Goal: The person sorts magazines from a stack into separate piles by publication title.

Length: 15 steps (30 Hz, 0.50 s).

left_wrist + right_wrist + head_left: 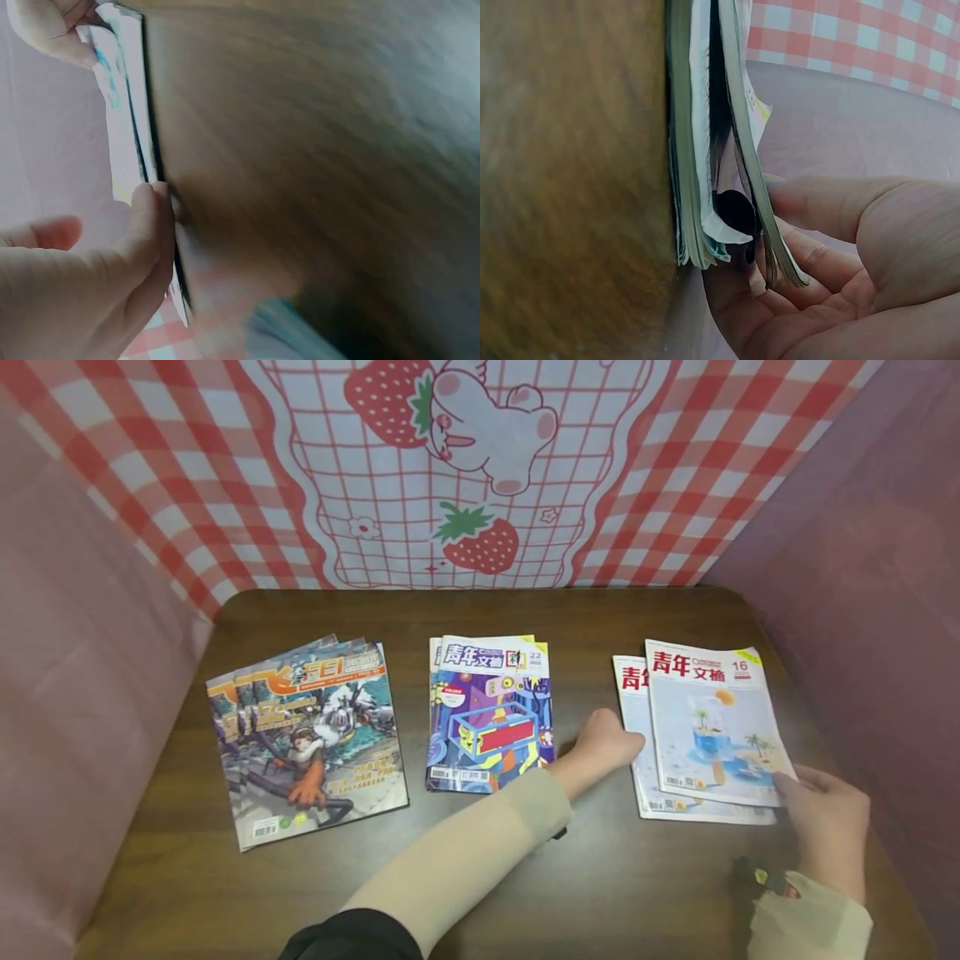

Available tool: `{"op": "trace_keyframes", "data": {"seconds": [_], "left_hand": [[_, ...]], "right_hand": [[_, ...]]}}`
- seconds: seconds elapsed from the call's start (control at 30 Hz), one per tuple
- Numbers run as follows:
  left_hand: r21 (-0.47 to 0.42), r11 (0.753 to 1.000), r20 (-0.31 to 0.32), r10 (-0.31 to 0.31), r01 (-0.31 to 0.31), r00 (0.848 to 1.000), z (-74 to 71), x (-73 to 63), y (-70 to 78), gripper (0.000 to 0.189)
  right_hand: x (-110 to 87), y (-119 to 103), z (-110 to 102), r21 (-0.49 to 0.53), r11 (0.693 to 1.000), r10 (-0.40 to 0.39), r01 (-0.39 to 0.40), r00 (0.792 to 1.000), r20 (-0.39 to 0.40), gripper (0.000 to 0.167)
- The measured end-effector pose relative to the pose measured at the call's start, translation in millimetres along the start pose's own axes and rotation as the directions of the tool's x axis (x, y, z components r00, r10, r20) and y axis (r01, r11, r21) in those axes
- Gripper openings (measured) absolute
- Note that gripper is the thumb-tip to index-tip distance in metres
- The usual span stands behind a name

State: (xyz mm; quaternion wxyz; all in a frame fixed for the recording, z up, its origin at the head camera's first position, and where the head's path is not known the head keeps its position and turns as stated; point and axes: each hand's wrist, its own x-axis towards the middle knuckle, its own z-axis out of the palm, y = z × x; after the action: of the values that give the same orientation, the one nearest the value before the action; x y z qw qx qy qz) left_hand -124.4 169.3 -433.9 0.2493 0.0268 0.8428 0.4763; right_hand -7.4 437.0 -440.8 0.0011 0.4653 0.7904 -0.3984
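My right hand pinches the lower right corner of a white magazine with a red title and a blue beach picture. In the right wrist view the thumb lies on its cover and fingers reach underneath, with a gap between it and the magazines below. Under it, offset to the left, lies a similar magazine. My left hand touches the left edge of this lower magazine. In the left wrist view, the left fingertips rest along the pile's edge, with the thumb held apart.
A purple-covered magazine stack lies mid-table, beside the left forearm. Further left are several fanned comic-style magazines. The brown table meets a red checked cloth at the back and pink drapes at the sides.
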Motion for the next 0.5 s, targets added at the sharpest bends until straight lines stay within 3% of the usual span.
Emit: {"op": "trace_keyframes", "data": {"seconds": [0.17, 0.23, 0.33, 0.43, 0.5], "left_hand": [[-0.143, 0.986, -0.028, -0.088, 0.083, 0.996, 5.0, 1.0, 4.7, 0.017], [-0.246, 0.961, -0.032, -0.141, 0.129, 0.990, 8.2, 1.5, 6.0, 0.015], [-0.400, 0.900, -0.015, -0.197, 0.175, 0.980, 14.4, 3.1, 7.2, 0.012], [-0.474, 0.862, 0.000, -0.204, 0.179, 0.979, 20.6, 5.3, 7.3, 0.011], [-0.485, 0.857, 0.020, -0.189, 0.175, 0.982, 24.7, 6.2, 7.1, 0.009]], "right_hand": [[-1.0, -2, 1, -0.013, 1.000, 0.007, -0.007, 1.000, 0.008, 0.064], [-1.3, -2, 1, -0.017, 1.000, 0.011, -0.011, 1.000, 0.018, 0.065], [-0.7, -3, 2, -0.027, 0.999, 0.021, -0.020, 1.000, 0.023, 0.066], [0.3, -2, 2, -0.019, 0.999, 0.030, -0.029, 0.999, 0.026, 0.065], [0.4, -2, 2, -0.023, 0.999, 0.029, -0.028, 0.999, 0.023, 0.065]]}}
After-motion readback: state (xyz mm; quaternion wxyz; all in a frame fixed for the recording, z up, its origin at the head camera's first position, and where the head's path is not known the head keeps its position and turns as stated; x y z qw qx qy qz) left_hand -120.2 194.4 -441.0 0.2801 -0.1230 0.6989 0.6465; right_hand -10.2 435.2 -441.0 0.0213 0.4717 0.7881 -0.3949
